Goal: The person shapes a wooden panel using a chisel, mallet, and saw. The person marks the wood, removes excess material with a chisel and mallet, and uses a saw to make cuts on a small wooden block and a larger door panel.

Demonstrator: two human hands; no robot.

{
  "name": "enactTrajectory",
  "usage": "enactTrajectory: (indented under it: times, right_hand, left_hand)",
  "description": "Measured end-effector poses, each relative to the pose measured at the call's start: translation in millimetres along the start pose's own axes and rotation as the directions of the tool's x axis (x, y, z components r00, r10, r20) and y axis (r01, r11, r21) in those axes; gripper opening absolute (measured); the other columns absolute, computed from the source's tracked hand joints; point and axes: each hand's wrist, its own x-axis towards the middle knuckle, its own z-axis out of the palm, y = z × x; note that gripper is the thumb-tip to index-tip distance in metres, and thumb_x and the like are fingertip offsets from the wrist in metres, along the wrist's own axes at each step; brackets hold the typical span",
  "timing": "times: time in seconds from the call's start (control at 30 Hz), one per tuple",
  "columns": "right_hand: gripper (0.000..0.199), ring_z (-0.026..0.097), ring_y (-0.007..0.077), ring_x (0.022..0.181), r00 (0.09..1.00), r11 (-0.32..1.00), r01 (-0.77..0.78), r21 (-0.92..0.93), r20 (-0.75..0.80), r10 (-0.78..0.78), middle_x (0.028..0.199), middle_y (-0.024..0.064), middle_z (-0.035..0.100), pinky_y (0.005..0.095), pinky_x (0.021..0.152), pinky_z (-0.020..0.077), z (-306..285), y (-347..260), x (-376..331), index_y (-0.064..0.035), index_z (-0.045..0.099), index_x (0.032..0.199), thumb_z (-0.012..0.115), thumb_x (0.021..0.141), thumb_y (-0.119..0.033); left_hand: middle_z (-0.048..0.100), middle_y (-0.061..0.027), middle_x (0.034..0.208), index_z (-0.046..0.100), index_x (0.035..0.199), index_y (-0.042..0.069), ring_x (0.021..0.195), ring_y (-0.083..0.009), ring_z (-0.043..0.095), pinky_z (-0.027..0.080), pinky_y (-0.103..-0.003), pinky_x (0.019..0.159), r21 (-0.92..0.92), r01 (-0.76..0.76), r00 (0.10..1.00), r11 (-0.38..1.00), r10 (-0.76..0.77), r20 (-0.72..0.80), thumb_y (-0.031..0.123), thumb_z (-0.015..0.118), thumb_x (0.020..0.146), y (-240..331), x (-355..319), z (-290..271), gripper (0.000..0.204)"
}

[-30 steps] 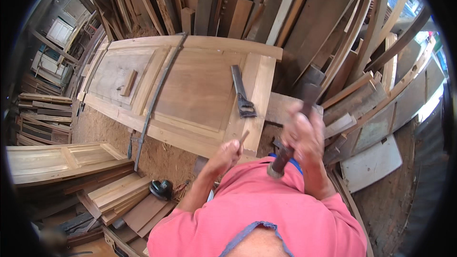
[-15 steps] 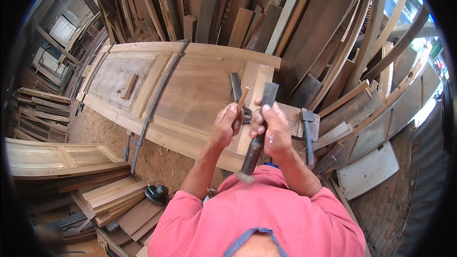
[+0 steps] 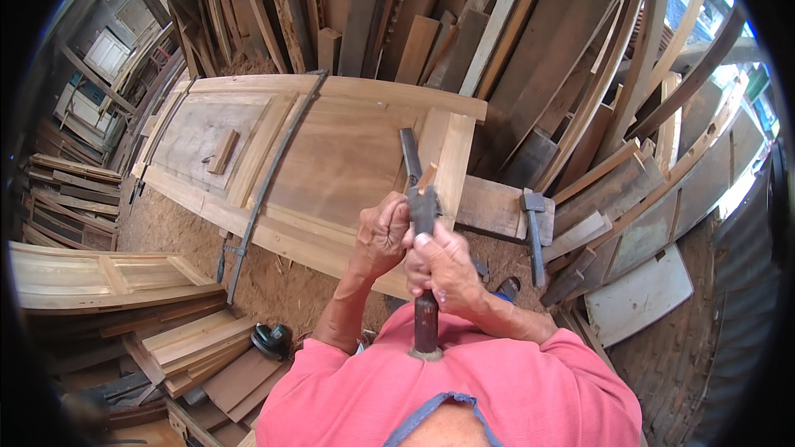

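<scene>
My left hand (image 3: 383,236) is closed round a thin wooden stick (image 3: 428,174), its tip showing past the fingers. In my right hand (image 3: 447,265) is a chisel (image 3: 426,323) with a dark handle, the butt toward my chest and the broad grey blade pointing away. The blade overlaps the stick near its tip; whether they touch is unclear. Both hands are close together above the near right end of a panelled wooden door (image 3: 339,149). Beyond them a dark, flat-ended tool (image 3: 408,147) lies on the door, partly hidden by my hands.
A long bar clamp (image 3: 277,149) crosses the door, and a small wood block (image 3: 223,151) rests on its left panel. On the right, a hammer (image 3: 533,232) lies over a board (image 3: 489,207). Planks (image 3: 414,50) lean behind; a second door (image 3: 108,273) is at left.
My right hand has swung left with the chisel, bringing its blade across the stick in my left hand. My left hand has shifted slightly left and down.
</scene>
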Motion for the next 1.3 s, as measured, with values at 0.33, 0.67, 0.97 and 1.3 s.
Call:
enactTrajectory:
  times: [0.33,0.67,0.97,1.3]
  right_hand:
    - [0.013,0.041,0.006,0.051,0.987,0.976,0.136,0.172,-0.104,-0.12,0.066,-0.005,0.039,0.0258,0.048,0.0435,-34.0,-28.5,12.5,-0.0075,0.047,0.105,0.048,0.103,-0.021]
    - [0.015,0.037,0.0073,0.048,0.995,0.997,-0.066,0.05,0.072,0.063,0.065,-0.0041,0.037,0.0273,0.049,0.0419,-4.6,-1.0,6.5,-0.0088,0.05,0.104,0.049,0.103,-0.024]
    - [0.015,0.038,0.0075,0.047,0.993,0.993,-0.115,-0.02,-0.016,0.115,0.062,-0.0035,0.036,0.0274,0.048,0.0417,8.1,-13.1,3.2,-0.0073,0.049,0.102,0.047,0.104,-0.022]
    - [0.01,0.037,0.0054,0.049,0.963,0.969,0.245,-0.034,-0.104,-0.248,0.066,-0.0054,0.038,0.0243,0.047,0.0402,-19.7,-20.5,10.6,-0.0094,0.049,0.104,0.047,0.103,-0.019]
  left_hand:
    - [0.046,0.0055,0.066,0.055,0.091,0.009,0.053,-0.0014,0.037,0.03,-0.022,0.047,-0.766,0.339,0.932,0.545,-0.304,0.197,0.034,0.04,0.107,-48.1,-3.7,20.1,0.033]
    - [0.055,0.0071,0.079,0.061,0.103,0.006,0.07,-0.0013,0.047,0.04,-0.019,0.06,-0.659,0.215,0.976,0.72,-0.186,0.114,0.035,0.045,0.107,-22.6,7.4,21.3,0.033]
    - [0.054,-0.003,0.081,0.06,0.099,0.005,0.073,-0.0151,0.051,0.044,-0.029,0.066,-0.266,-0.1,0.989,0.959,0.126,0.08,0.027,0.044,0.106,-29.5,1.6,9.1,0.028]
    - [0.037,0.0068,0.059,0.046,0.087,0.012,0.045,-0.0059,0.032,0.028,-0.024,0.043,-0.931,0.305,0.941,0.201,-0.216,0.262,0.035,0.041,0.107,-49.9,-23.7,11.1,0.031]
